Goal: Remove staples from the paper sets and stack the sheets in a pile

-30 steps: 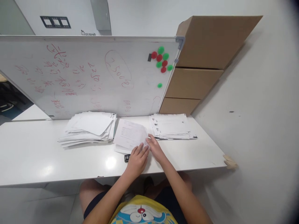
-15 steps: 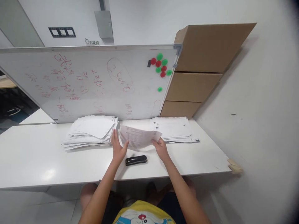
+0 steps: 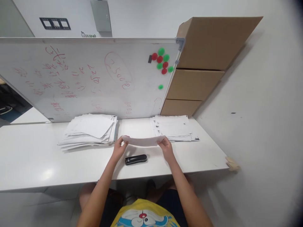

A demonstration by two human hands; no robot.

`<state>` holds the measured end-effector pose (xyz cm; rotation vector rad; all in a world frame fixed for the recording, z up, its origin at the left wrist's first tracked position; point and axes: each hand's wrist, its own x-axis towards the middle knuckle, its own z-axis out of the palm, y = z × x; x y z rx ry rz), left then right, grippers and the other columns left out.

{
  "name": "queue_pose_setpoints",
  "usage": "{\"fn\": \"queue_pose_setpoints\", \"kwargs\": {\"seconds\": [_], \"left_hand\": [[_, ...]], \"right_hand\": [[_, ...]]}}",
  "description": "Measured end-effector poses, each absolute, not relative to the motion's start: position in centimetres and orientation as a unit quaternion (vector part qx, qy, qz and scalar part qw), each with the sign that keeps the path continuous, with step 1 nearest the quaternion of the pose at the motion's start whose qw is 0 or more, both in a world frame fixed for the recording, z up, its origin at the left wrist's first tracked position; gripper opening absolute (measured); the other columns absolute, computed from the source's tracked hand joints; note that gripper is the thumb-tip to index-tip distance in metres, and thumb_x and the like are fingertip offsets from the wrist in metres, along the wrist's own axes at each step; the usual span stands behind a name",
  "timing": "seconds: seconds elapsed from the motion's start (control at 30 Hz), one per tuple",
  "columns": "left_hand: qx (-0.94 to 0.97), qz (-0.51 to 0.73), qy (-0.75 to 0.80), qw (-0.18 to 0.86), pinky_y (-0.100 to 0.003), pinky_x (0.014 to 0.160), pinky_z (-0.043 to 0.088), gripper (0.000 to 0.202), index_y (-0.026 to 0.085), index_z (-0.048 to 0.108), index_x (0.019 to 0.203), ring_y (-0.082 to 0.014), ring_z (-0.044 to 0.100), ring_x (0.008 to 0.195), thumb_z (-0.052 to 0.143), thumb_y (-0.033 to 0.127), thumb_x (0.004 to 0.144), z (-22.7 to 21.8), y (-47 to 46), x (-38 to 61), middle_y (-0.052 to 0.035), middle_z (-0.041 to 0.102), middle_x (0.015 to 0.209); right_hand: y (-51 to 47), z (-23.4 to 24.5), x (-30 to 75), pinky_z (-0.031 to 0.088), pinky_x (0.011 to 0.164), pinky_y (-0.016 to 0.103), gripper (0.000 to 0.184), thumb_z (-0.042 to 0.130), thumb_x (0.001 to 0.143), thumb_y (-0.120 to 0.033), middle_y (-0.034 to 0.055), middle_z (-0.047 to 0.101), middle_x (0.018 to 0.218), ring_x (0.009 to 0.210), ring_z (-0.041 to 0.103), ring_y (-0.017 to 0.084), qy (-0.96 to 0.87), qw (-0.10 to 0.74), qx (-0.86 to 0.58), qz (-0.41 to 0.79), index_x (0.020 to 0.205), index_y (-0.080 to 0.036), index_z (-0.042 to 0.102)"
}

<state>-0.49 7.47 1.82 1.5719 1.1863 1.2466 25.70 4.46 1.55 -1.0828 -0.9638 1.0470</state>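
Between my hands is some paper (image 3: 142,142), raised over the white table and seen at a steep slant; I cannot tell how many sheets. My left hand (image 3: 120,148) pinches its left end, and my right hand (image 3: 166,148) grips the right end. A black stapler (image 3: 136,160) lies on the table just below the paper, touched by neither hand. To the left of my left hand sits a thick, uneven stack of papers (image 3: 88,129). Beyond my right hand lies a lower stack of printed sheets (image 3: 174,126).
A whiteboard (image 3: 82,78) with red writing and several round magnets (image 3: 161,59) stands along the table's back edge. Cardboard boxes (image 3: 196,83) are stacked behind its right end. A wall (image 3: 255,126) bounds the right side. The white table (image 3: 78,167) has its front edge near my lap.
My left hand has closed from spread fingers onto the paper's left end. The paper has tipped from showing its printed face to a narrow, slanted strip. The view has shifted slightly.
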Motion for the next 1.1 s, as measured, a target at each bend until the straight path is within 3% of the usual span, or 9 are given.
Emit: {"fn": "queue_pose_setpoints", "kwargs": {"seconds": [0.13,0.27,0.43,0.63,0.8,0.9,1.1], "left_hand": [[0.621,0.472,0.467,0.416,-0.038,0.092,0.047,0.029,0.021,0.063,0.102,-0.0244,0.061,0.104,0.060,0.040,0.081,1.6,6.8,-0.4,-0.0085,0.066,0.109],[0.630,0.475,0.461,0.406,-0.039,0.095,0.046,0.025,0.019,0.064,0.098,-0.0236,0.062,0.104,0.057,0.038,0.083,1.4,6.4,-0.3,-0.0075,0.068,0.104],[0.624,0.452,0.505,0.388,-0.040,0.088,0.050,0.028,0.019,0.067,0.097,-0.0249,0.064,0.098,0.053,0.037,0.082,0.9,6.1,-0.2,-0.0064,0.071,0.101],[0.679,0.431,0.493,0.333,-0.034,0.086,0.050,0.028,0.019,0.064,0.103,-0.0209,0.064,0.099,0.047,0.036,0.089,3.1,3.5,0.7,-0.0058,0.069,0.104],[0.827,0.303,0.429,0.203,-0.040,0.093,0.046,0.036,0.020,0.055,0.123,-0.0236,0.058,0.109,0.050,0.032,0.090,3.1,0.7,2.7,-0.0096,0.064,0.117],[0.881,0.197,0.419,0.098,-0.042,0.085,0.047,0.043,0.018,0.050,0.129,-0.0267,0.059,0.103,0.055,0.027,0.087,1.7,0.3,3.6,-0.0110,0.065,0.112],[0.897,0.195,0.397,0.005,-0.037,0.076,0.045,0.033,0.017,0.051,0.125,-0.0236,0.061,0.095,0.048,0.023,0.093,0.1,1.5,3.4,-0.0105,0.067,0.106]], "right_hand": [[3.8,0.5,25.8,0.044,0.091,0.040,0.031,0.071,0.070,-0.041,0.0025,0.071,0.094,0.094,0.061,0.024,-0.413,0.610,-0.488,0.468,0.095,-0.024,0.065],[3.5,0.1,26.2,0.045,0.089,0.036,0.022,0.068,0.074,-0.041,0.0025,0.070,0.092,0.093,0.062,0.022,-0.448,0.611,-0.492,0.430,0.089,-0.024,0.065],[3.1,-0.8,25.9,0.047,0.088,0.041,0.037,0.067,0.072,-0.046,0.0076,0.072,0.098,0.095,0.064,0.026,-0.459,0.570,-0.525,0.435,0.098,-0.019,0.066],[0.5,0.2,29.2,0.050,0.083,0.040,0.044,0.067,0.073,-0.052,0.0088,0.074,0.098,0.093,0.066,0.027,-0.432,0.569,-0.592,0.371,0.100,-0.018,0.068],[-3.4,0.6,35.5,0.052,0.083,0.042,0.052,0.079,0.059,-0.053,0.0098,0.075,0.094,0.087,0.068,0.029,-0.378,0.497,-0.611,0.486,0.096,-0.017,0.070],[-5.3,0.3,37.7,0.052,0.082,0.043,0.051,0.079,0.059,-0.053,0.0106,0.075,0.094,0.086,0.069,0.030,-0.389,0.424,-0.612,0.543,0.095,-0.017,0.071],[-5.7,0.4,38.0,0.052,0.084,0.045,0.050,0.077,0.058,-0.050,0.0113,0.076,0.091,0.085,0.069,0.032,-0.410,0.373,-0.616,0.560,0.093,-0.015,0.072]]}}
